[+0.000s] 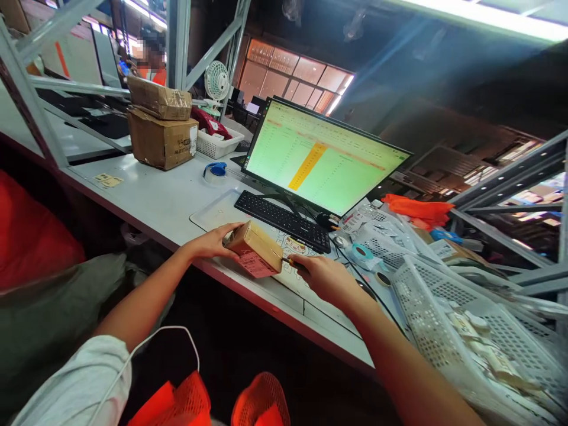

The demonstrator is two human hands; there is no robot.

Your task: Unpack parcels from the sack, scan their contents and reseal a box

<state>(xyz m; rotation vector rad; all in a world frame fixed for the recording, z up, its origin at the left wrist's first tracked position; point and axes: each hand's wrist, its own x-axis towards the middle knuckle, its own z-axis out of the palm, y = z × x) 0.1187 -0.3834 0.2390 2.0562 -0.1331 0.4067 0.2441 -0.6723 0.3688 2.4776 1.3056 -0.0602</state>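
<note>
Small tan cardboard box (262,241) with a pink printed label (256,265) on its near side is held at the centre of the frame, by the front edge of a pale grey desk (155,204) and near a black keyboard (279,216). The step in hand is judged to be the cutting open of the box: the tip of a slender tool with a dark-and-yellow handle (291,262), apparently a cutter, is set at the box's right end. Whether the cardboard is pierced cannot be made out. For the next move, a firm hold and a shallow, controlled stroke seem to be called for, with the tip kept clear of the holding fingers.

The box's left end is clamped between the thumb and fingers of the left hand (218,241); its forearm is stretched in from the lower left, out of a white fabric sleeve (84,378). The tool is gripped in the curled fingers of the right hand (323,276), right of centre, with the forearm slanted up from the lower right. Whether the box's underside is supported by the desk cannot be told.
</note>
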